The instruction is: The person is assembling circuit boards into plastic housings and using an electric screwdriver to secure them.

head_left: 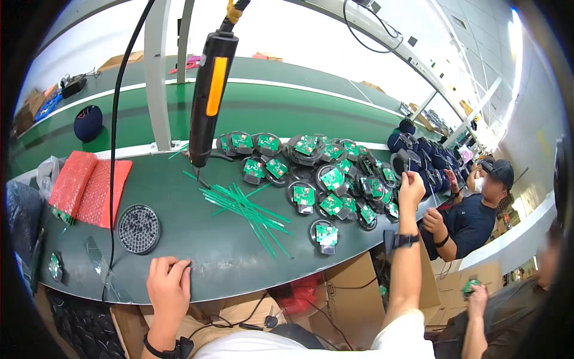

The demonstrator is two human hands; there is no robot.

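My right hand point(411, 190) is raised at the right end of the bench, its fingers pinching a round black housing point(399, 163) seen nearly edge-on. Below and left of it lies a heap of round black housings with green circuit boards point(331, 178). Loosely curled, my left hand point(169, 281) rests on the near edge of the dark green bench point(221, 272), with nothing visible in it. Beyond it is a round black tray point(139, 229) full of small dark parts. Thin green strips point(248, 212) lie crossed in the middle. Above them hangs a black-and-orange electric screwdriver point(210, 99).
Red bubble wrap point(89, 185) lies at the left, near one loose circuit board point(55, 267). A black cable point(113, 149) hangs down past it. Cardboard boxes point(356, 293) stand below the bench. One co-worker point(463, 224) works at the right; another person's hand point(476, 299) holds a board.
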